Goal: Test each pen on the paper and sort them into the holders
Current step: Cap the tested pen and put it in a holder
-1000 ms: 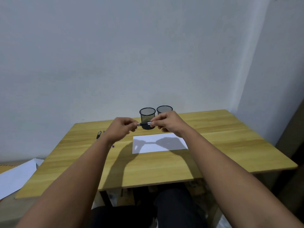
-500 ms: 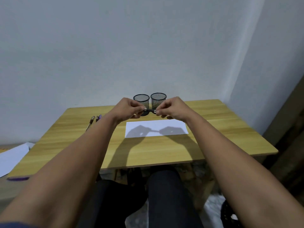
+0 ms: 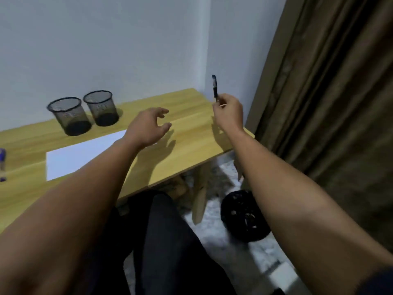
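Note:
My right hand (image 3: 229,111) pinches a dark pen (image 3: 214,87) and holds it upright over the table's right corner. My left hand (image 3: 148,126) hovers over the wooden table (image 3: 191,116) with fingers spread and nothing in it, just right of the white paper (image 3: 85,154). Two black mesh holders stand side by side at the back left: the left holder (image 3: 69,116) and the right holder (image 3: 101,107). Both look empty. A purple pen (image 3: 2,165) lies at the left edge of the frame.
The grey wall stands behind the table, and a brown curtain (image 3: 329,92) hangs at the right. A black mesh bin (image 3: 242,216) sits on the floor under the table's right corner, beside a table leg. My legs are under the table's front edge.
My hands held the pen together in front of the holders; now they are apart. The right hand has carried the pen up and to the right, the left has let go, and the view swung right.

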`<state>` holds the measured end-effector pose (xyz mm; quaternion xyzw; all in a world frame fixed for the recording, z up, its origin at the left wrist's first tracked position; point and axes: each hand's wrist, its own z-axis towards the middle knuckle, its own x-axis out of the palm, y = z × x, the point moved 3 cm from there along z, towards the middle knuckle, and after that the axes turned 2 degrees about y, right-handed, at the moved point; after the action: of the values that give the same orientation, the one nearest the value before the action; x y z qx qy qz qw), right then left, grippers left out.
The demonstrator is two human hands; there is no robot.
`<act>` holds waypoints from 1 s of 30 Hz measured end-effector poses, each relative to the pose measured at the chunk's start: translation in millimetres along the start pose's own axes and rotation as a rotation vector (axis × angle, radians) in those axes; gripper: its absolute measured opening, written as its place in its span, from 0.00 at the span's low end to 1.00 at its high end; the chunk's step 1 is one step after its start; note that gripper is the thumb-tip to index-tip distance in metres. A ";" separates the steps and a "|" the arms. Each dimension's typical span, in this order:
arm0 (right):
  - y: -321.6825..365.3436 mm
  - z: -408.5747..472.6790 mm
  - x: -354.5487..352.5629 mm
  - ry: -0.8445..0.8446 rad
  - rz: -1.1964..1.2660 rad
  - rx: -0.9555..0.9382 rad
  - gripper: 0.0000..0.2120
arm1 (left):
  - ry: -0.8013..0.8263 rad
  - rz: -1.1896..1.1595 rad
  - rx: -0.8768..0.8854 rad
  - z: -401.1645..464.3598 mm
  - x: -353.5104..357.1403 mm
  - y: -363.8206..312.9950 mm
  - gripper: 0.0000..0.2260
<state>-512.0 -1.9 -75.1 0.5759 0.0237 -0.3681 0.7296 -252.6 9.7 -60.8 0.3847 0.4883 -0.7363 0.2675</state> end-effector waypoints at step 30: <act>-290.8 -90.7 -95.1 -0.153 -0.084 0.922 0.15 | 0.196 0.321 0.230 95.3 190.8 -78.7 0.34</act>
<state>-710.1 105.3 -301.2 0.8098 -0.1728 -0.4109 0.3815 -449.3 -52.0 -156.7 0.5549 0.3572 -0.6944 0.2869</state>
